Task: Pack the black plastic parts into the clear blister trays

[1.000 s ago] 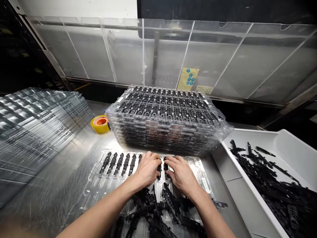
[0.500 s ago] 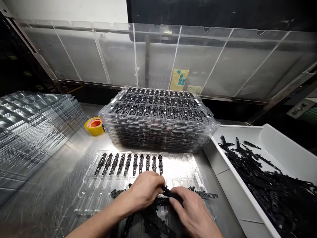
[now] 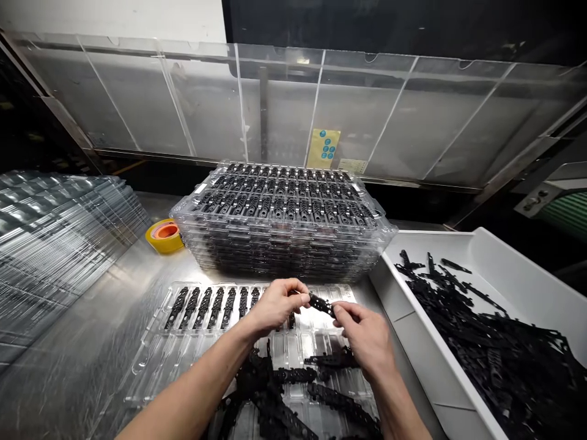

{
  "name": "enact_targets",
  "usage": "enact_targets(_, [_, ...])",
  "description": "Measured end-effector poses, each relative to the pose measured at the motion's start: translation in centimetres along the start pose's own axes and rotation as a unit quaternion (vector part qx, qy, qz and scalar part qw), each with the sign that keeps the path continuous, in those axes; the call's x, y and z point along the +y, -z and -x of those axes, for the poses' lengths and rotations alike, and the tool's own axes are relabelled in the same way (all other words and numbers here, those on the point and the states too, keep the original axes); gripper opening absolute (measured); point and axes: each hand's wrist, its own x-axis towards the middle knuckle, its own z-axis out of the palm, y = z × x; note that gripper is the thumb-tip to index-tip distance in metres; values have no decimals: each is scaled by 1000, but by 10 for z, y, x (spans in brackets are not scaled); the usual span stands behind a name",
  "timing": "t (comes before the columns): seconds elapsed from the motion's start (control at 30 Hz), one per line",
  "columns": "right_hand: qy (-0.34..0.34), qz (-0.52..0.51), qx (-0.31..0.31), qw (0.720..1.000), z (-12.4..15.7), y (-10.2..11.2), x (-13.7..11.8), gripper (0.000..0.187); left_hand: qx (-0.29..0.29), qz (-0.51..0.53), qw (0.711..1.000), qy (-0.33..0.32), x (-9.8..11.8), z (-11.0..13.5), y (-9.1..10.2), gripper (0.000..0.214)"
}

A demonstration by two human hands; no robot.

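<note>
Between my two hands is a slim black perforated plastic part (image 3: 321, 305), held tilted above the clear tray. My left hand (image 3: 280, 304) pinches its left end, and my right hand (image 3: 363, 335) grips the right end with thumb and fingers. Below lies the clear plastic tray (image 3: 158, 366), its back row holding several matching black parts (image 3: 214, 307) side by side. My left hand hides some of that row. A loose pile of black parts (image 3: 275, 397) lies over the tray's front, under and between my forearms.
A stack of filled clear trays (image 3: 284, 238) stands behind. To the left are stacked clear trays (image 3: 68, 238) and a yellow tape roll (image 3: 165, 237). At right, a white bin (image 3: 422, 342) holds many loose black parts (image 3: 495, 348). A clear partition (image 3: 284, 116) rises at the back.
Both hands have lifted away from the pile toward the tray's back row, carrying a black part between them. More of the loose pile now shows. The view has shifted slightly.
</note>
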Motion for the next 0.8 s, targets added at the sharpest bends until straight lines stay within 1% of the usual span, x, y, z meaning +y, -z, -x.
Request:
enact_targets(0.07, [-10, 39, 31, 999, -5, -2, 0, 34, -5, -46, 999, 7, -4, -10, 3, 17])
enact_targets(0.17, [1, 114, 48, 992, -4, -10, -4, 32, 25, -146, 989, 22, -10, -25, 2, 13])
enact_targets(0.27, [36, 195, 38, 979, 3, -19, -6, 25, 42, -239, 970, 24, -12, -37, -2, 13])
enact_targets(0.33, [60, 231, 15, 971, 7, -24, -5, 21, 33, -285, 958, 25, -10, -43, -3, 15])
enact_targets(0.4, [79, 250, -4, 965, 8, -26, -3, 20, 12, -315, 949, 27, -7, -48, -1, 15])
enact_targets(0.5, [94, 259, -16, 961, 6, -26, -2, 21, -29, -337, 940, 32, -3, -55, 8, 14])
enact_targets(0.57, [101, 262, -21, 960, 3, -24, -2, 24, -54, -348, 935, 33, -2, -59, 14, 19])
enact_targets(0.63, [109, 266, -26, 957, 1, -24, -1, 28, -66, -370, 926, 29, -2, -61, 14, 21])
enact_targets(0.7, [125, 271, -33, 954, 1, -25, 1, 30, -57, -405, 912, 17, -4, -59, 10, 16])
enact_targets(0.8, [152, 281, -43, 947, 2, -27, 4, 29, -11, -463, 886, -13, -8, -51, -3, 13])
